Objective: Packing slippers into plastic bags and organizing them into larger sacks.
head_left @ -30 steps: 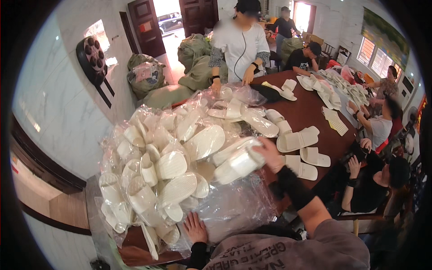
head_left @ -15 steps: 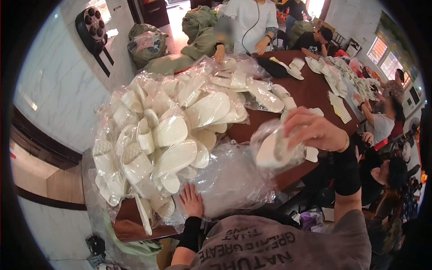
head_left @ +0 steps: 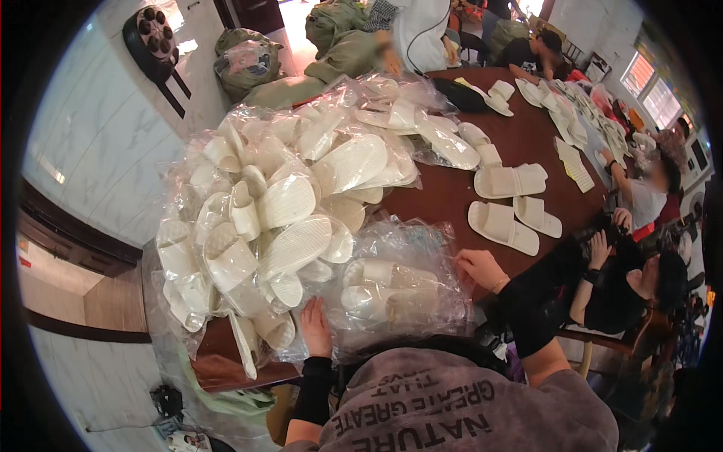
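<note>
A pair of white slippers point(head_left: 388, 282) lies in clear plastic on a layer of clear plastic bags point(head_left: 369, 245) at the table's near side. My left hand point(head_left: 315, 329) rests flat on the plastic just left of the pair, fingers stretched out and holding nothing. To the right of the pair, my right hand point(head_left: 482, 271) has its fingers drawn together on the edge of the clear plastic. A large heap of bagged white slippers point(head_left: 294, 196) rises beyond my left hand. Loose unbagged slippers point(head_left: 503, 226) lie on the brown table beyond my right hand.
The brown table point(head_left: 444, 203) curves away to the right, with more slippers point(head_left: 561, 117) in a row. A yellow-and-white paper sheet point(head_left: 575, 164) lies there. Co-workers sit along the right side, and a person in white point(head_left: 422, 38) stands at the far side. Stuffed green sacks point(head_left: 339, 45) stand behind.
My right hand has come down and nearer; the bagged slippers it held in the air now lie on the plastic. Loose slippers behind it have come into sight. My left hand has stayed on the plastic.
</note>
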The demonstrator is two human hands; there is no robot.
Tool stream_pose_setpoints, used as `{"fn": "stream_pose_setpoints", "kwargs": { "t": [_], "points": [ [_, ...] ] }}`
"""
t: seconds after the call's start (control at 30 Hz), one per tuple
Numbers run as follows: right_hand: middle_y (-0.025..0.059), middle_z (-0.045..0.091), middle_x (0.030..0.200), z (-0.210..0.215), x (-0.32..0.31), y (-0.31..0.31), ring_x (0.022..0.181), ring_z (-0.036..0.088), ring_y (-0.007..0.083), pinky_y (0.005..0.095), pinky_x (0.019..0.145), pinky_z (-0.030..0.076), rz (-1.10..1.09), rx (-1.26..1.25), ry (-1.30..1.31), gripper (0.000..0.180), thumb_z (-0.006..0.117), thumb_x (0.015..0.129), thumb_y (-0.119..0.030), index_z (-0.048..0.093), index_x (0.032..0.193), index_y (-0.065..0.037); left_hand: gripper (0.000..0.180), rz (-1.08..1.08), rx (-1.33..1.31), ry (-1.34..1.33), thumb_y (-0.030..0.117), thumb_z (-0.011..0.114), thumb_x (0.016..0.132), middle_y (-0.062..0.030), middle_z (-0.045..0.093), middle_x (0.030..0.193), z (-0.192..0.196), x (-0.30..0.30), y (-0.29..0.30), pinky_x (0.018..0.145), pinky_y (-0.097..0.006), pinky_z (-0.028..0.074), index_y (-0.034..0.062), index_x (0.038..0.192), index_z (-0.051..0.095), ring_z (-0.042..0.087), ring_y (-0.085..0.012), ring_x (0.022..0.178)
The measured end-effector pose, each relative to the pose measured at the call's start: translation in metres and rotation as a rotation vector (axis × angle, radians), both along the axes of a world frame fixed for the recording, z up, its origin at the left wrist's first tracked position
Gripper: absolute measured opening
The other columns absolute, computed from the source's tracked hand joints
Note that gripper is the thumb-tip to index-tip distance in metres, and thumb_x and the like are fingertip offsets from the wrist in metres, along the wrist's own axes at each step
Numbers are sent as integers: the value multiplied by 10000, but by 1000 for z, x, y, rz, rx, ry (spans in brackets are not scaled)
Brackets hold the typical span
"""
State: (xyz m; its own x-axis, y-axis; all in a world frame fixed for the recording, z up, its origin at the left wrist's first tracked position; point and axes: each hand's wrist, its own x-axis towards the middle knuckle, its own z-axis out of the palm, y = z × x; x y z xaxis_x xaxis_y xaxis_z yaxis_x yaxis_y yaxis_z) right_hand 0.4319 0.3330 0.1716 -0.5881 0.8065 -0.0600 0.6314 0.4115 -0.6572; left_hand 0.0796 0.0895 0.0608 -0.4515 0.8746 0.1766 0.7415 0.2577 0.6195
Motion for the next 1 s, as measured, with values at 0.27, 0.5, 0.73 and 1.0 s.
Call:
{"fn": "stream_pose_setpoints", "kwargs": {
  "t": [0.27, 0.5, 0.73, 1.0],
  "points": [
    [141, 694, 879, -93, 62, -29, 775, 693, 207, 319, 668, 559, 298, 112, -396, 275, 507, 879, -244, 632, 1026, -48, 380, -25, -230, -278, 290, 592, 911, -150, 618, 766, 16, 10, 24, 692, -381, 498, 22, 1180, 561, 621, -291, 702],
    [54, 619, 874, -23, 25, -53, 728, 599, 125, 267, 619, 493, -259, -432, 564, 276, 611, 891, -160, 580, 1153, -77, 210, 49, 29, -896, 131, 560, 908, -95, 620, 816, -21, -4, 2, 522, -280, 526, 21, 1087, 557, 624, -177, 628],
    [57, 596, 837, -49, 51, -51, 708, 615, 164, 318, 615, 547, -693, -837, 776, 215, 521, 955, -247, 583, 1027, -54, 181, 10, -216, -973, 120, 524, 928, -154, 675, 851, -18, -14, -31, 526, -281, 540, 25, 1083, 513, 676, -212, 674],
    [91, 663, 797, -62, 52, -48, 620, 644, 165, 275, 495, 507, -449, -1080, 561, 288, 493, 962, -291, 610, 1055, -45, 260, -3, -159, -1001, 54, 506, 937, -159, 663, 970, -26, -8, -20, 645, -312, 567, -13, 1186, 466, 683, -242, 785]
  ]
}}
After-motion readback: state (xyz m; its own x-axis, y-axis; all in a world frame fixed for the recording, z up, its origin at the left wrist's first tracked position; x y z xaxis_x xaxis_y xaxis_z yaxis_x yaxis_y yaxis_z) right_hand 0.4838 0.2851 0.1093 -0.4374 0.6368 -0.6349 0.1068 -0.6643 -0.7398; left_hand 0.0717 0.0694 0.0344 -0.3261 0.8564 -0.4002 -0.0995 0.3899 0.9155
